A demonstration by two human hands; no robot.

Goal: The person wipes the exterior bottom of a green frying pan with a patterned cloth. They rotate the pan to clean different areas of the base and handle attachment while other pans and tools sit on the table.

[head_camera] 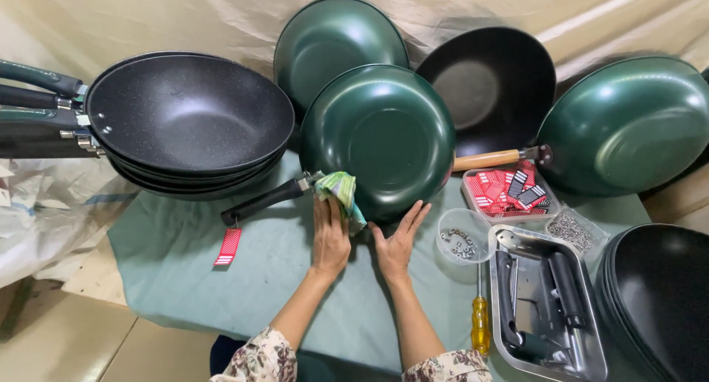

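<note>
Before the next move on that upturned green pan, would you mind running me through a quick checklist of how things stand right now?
1. Left hand has the green cloth pressed near the handle joint: ok.
2. Right hand steadies the green pan with open fingers on its rim: ok.
3. Pan lies bottom up on the teal mat: ok.
4. Black handle firmly fastened: cannot tell.
5. Red tag hangs from the handle end, away from both hands: ok.
6. Yellow screwdriver and the clear cup of small metal parts lie close beside the right forearm: ok.
</note>
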